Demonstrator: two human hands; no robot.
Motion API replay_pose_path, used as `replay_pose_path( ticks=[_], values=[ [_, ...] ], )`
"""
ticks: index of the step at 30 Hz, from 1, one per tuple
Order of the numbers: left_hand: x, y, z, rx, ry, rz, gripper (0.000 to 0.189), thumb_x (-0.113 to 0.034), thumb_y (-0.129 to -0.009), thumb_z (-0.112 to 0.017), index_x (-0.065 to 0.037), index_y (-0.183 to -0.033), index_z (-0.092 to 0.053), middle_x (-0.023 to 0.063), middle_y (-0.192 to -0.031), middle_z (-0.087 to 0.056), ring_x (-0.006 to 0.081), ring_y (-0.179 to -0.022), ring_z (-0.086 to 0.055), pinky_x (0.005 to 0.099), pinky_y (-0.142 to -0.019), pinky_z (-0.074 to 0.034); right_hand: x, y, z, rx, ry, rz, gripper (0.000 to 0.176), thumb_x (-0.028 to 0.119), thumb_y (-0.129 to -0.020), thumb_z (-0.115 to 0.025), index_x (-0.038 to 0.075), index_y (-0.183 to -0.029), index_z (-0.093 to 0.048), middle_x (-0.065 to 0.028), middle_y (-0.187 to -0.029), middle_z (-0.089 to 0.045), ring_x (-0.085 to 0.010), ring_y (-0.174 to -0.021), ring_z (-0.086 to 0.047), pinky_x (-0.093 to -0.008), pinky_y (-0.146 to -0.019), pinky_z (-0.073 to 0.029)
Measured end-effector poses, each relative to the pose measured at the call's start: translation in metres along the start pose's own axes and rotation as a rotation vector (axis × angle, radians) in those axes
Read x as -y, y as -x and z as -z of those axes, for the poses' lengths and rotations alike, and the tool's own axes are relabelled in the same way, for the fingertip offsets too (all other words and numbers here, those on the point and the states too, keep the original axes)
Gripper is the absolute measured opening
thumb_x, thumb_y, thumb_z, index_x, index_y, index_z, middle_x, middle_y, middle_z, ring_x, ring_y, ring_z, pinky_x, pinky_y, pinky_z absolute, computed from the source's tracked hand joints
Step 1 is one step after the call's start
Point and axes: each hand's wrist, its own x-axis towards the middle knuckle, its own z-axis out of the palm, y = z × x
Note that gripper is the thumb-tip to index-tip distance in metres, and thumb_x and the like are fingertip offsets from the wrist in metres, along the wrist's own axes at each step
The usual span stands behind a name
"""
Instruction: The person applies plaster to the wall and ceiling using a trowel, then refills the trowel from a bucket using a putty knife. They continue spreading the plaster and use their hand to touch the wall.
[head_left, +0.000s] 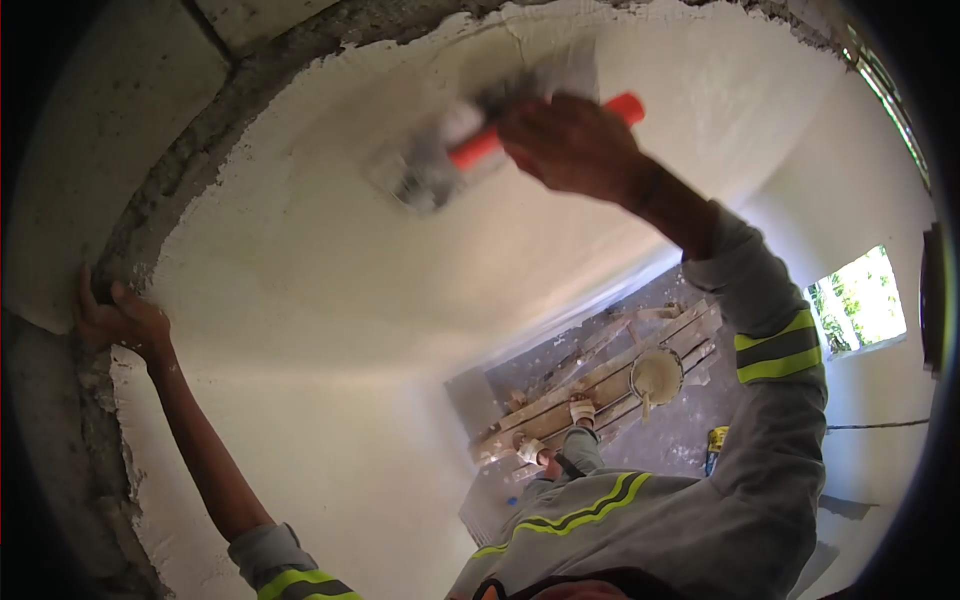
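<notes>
Against plaster (330, 270), right fingers (522, 132) clasp the trowel's handle (474, 149); left fingers (87, 290), parted, touch masonry (178, 185).

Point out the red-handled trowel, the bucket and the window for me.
Red-handled trowel (474, 150): head view, on the red grip, near its left end in the picture.
Bucket (634, 377): head view, on the left side of its rim.
Window (858, 300): head view, middle of the bright opening.
</notes>
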Motion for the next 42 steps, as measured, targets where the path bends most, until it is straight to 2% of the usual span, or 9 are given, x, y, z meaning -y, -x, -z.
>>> replay_pose_path(
  ticks=[6, 9, 12, 16, 20, 29, 35, 37, 42],
  values=[
    [0.008, 0.010, -0.005, -0.047, -0.116, 0.035, 0.072, -0.061, -0.097, -0.027, -0.001, -0.115, -0.063, 0.0243, -0.110, -0.060, 0.0429, -0.102, -0.054, 0.0530, -0.090, -0.037, 0.025, 0.097, -0.024, -0.194, -0.338, -0.463, 0.018, 0.018, -0.082, -0.072, 0.009, -0.096, -0.065, -0.0047, -0.089, -0.068, -0.0199, -0.073, -0.065, -0.0331, -0.062, -0.051],
    [0.025, 0.021, -0.009, 0.007, -0.209, 0.045, 0.075, -0.064, -0.097, -0.024, -0.002, -0.118, -0.061, 0.0242, -0.114, -0.058, 0.0429, -0.104, -0.052, 0.0526, -0.090, -0.036, -0.007, 0.080, 0.001, -0.468, -0.596, -1.014, 0.011, 0.013, -0.086, -0.070, 0.003, -0.089, -0.066, -0.0022, -0.076, -0.064, -0.0087, -0.063, -0.059, -0.0240, -0.054, -0.048],
    [0.022, 0.017, -0.010, 0.009, -0.147, 0.042, 0.076, -0.065, -0.096, -0.023, -0.004, -0.119, -0.061, 0.0248, -0.114, -0.057, 0.0435, -0.105, -0.051, 0.0521, -0.090, -0.036, -0.002, 0.021, -0.005, -0.511, -0.740, -1.070, 0.011, 0.013, -0.088, -0.069, 0.002, -0.089, -0.065, 0.0010, -0.068, -0.059, -0.0039, -0.061, -0.055, -0.0212, -0.055, -0.048],
    [0.008, 0.011, -0.001, 0.039, -0.151, 0.077, 0.079, -0.067, -0.095, -0.022, -0.004, -0.119, -0.062, 0.0256, -0.112, -0.057, 0.0443, -0.105, -0.051, 0.0539, -0.092, -0.035, 0.121, -0.039, -0.041, -0.320, -0.548, -0.648, 0.031, 0.019, -0.077, -0.077, 0.012, -0.104, -0.064, -0.0083, -0.084, -0.065, -0.0255, -0.066, -0.066, -0.0376, -0.057, -0.054],
    [0.005, 0.012, -0.006, -0.052, -0.105, 0.060, 0.083, -0.068, -0.094, -0.020, -0.001, -0.116, -0.064, 0.0272, -0.113, -0.057, 0.0448, -0.107, -0.051, 0.0555, -0.097, -0.034, 0.193, -0.006, -0.075, 0.051, -0.656, -0.449, 0.021, 0.022, -0.079, -0.071, 0.011, -0.095, -0.063, -0.0077, -0.088, -0.065, -0.0256, -0.073, -0.065, -0.0399, -0.066, -0.053],
    [0.003, 0.008, -0.004, -0.015, -0.092, 0.001, 0.069, -0.057, -0.098, -0.028, 0.000, -0.124, -0.057, 0.0236, -0.121, -0.056, 0.0438, -0.110, -0.050, 0.0551, -0.093, -0.036, -0.064, 0.025, 0.038, -0.144, -0.057, -0.131, 0.027, 0.022, -0.076, -0.077, 0.009, -0.096, -0.065, -0.0037, -0.084, -0.067, -0.0219, -0.070, -0.064, -0.0338, -0.062, -0.052],
    [0.006, 0.009, 0.000, 0.037, -0.118, 0.025, 0.068, -0.057, -0.099, -0.030, 0.001, -0.122, -0.057, 0.0245, -0.120, -0.055, 0.0434, -0.110, -0.049, 0.0550, -0.093, -0.035, -0.059, 0.080, -0.006, -0.049, -0.053, -0.046, 0.027, 0.024, -0.078, -0.076, 0.011, -0.099, -0.065, -0.0041, -0.082, -0.066, -0.0237, -0.069, -0.064, -0.0381, -0.066, -0.051],
    [0.017, 0.011, -0.003, 0.075, -0.128, 0.050, 0.068, -0.057, -0.098, -0.031, 0.002, -0.121, -0.057, 0.0254, -0.120, -0.055, 0.0436, -0.110, -0.048, 0.0552, -0.093, -0.035, -0.047, 0.113, 0.001, 0.053, -0.284, -0.273, 0.023, 0.021, -0.080, -0.075, 0.009, -0.097, -0.066, -0.0065, -0.082, -0.066, -0.0239, -0.070, -0.064, -0.0374, -0.064, -0.052],
    [0.035, 0.028, -0.013, 0.000, -0.150, 0.006, 0.069, -0.059, -0.098, -0.031, 0.000, -0.123, -0.056, 0.0270, -0.121, -0.052, 0.0438, -0.111, -0.046, 0.0560, -0.095, -0.034, -0.072, 0.126, -0.009, -0.535, -0.666, -1.096, 0.014, 0.017, -0.087, -0.072, 0.004, -0.087, -0.067, 0.0017, -0.070, -0.059, -0.0059, -0.056, -0.051, -0.0225, -0.049, -0.041]
  ],
)
